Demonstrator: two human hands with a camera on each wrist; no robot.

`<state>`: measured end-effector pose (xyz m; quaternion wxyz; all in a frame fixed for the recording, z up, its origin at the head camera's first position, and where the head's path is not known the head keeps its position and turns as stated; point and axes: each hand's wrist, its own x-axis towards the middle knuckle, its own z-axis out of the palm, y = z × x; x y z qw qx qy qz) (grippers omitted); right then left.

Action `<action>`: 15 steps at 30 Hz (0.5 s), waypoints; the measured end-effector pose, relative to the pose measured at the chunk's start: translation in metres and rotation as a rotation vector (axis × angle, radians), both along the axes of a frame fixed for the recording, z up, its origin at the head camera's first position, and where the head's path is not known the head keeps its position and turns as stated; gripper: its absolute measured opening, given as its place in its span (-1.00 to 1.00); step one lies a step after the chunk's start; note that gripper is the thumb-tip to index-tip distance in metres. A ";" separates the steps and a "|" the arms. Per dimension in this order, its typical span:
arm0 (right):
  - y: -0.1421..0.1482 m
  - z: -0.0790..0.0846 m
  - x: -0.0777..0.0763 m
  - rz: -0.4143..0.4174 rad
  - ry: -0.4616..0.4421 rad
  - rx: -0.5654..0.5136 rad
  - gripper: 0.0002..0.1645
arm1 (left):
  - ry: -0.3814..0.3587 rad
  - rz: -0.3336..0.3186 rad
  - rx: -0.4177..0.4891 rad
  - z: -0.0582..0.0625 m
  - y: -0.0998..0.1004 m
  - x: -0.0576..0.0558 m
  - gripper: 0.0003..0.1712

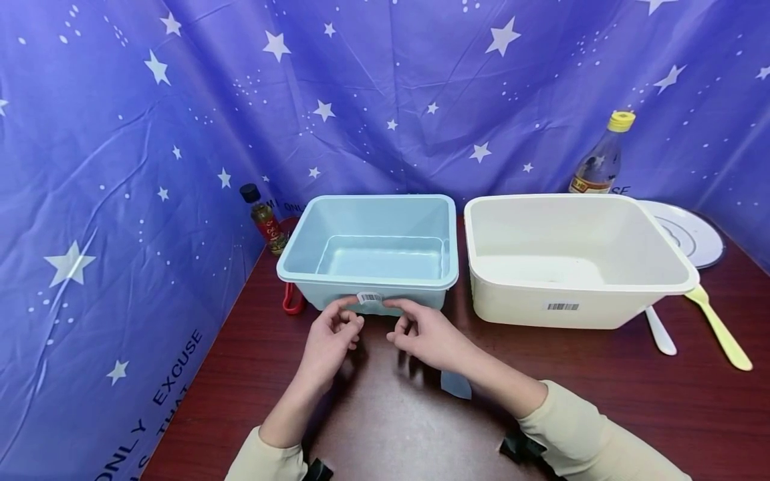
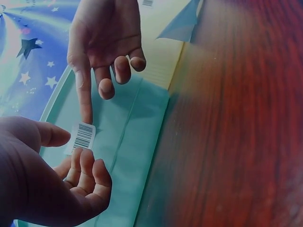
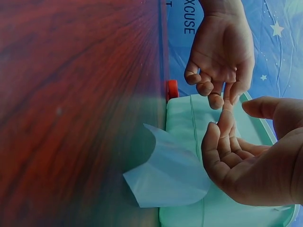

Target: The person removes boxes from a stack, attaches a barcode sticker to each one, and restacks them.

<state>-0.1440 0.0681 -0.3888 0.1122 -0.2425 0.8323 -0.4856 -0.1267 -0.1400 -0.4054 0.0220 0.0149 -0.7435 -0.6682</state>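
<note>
A light blue plastic bin (image 1: pixel 367 284) stands on the table, with a small white barcode label (image 1: pixel 369 298) on its near wall. My left hand (image 1: pixel 331 341) reaches the label's left end with its index finger extended. From the other side, the straight index fingertip of my right hand (image 1: pixel 430 334) touches the label's right end. The remaining fingers of both hands are loosely bent and hold nothing. In the left wrist view the label (image 2: pixel 84 136) lies between the two hands. A pale bluish sheet piece (image 3: pixel 165 175) is below my right hand.
To the right stands a cream bin (image 1: pixel 541 310) with its own barcode. White (image 1: pixel 660 332) and yellow (image 1: pixel 718 327) utensil handles and a plate (image 1: pixel 700 237) are beside it. A yellow-capped bottle (image 1: pixel 598 160) is behind; a dark-capped bottle (image 1: pixel 265 220) and red handle (image 1: pixel 293 300) sit left.
</note>
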 end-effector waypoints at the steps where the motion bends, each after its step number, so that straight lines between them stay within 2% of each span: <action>1: 0.000 0.000 0.000 0.001 -0.002 0.001 -0.39 | -0.001 0.001 -0.001 0.000 0.000 0.000 -0.59; 15: 0.005 0.000 0.000 -0.007 0.014 0.024 -0.34 | 0.009 0.031 -0.010 0.001 0.000 0.000 -0.60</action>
